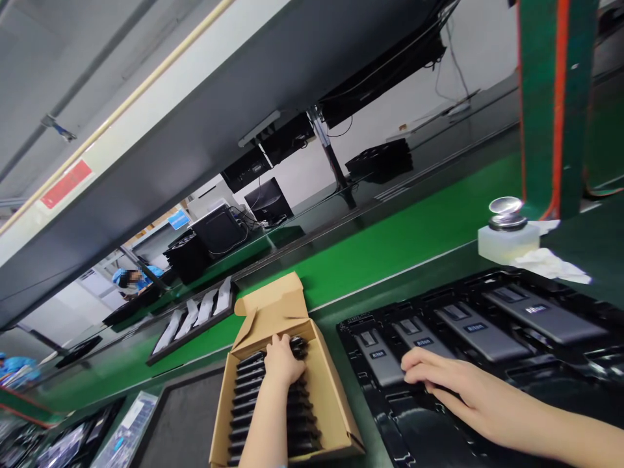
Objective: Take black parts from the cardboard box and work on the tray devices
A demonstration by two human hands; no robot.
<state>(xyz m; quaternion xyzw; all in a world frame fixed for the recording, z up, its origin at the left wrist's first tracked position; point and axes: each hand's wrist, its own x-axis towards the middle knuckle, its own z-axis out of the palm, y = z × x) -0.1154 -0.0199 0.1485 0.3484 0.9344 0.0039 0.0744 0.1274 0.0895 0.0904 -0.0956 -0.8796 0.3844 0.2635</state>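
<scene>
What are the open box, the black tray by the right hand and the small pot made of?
The open box looks like cardboard: matte brown with creased flaps. The black tray is probably moulded plastic, given its glossy highlights and shaped recesses. The small pot seems plastic, milky and translucent; its shiny top reflects like metal.

My left grip [285,364] is a bare hand with slim, rounded fingers [279,344] and a smooth wrist; the left forearm [267,426] is slender and bare. At its lower end I see a sliver of blue [283,465], too small to tell whether it is a sleeve. My right grip [455,387] is a bare hand too, with tapering fingers, and the right forearm [560,429] is bare up to the view's edge.
</scene>
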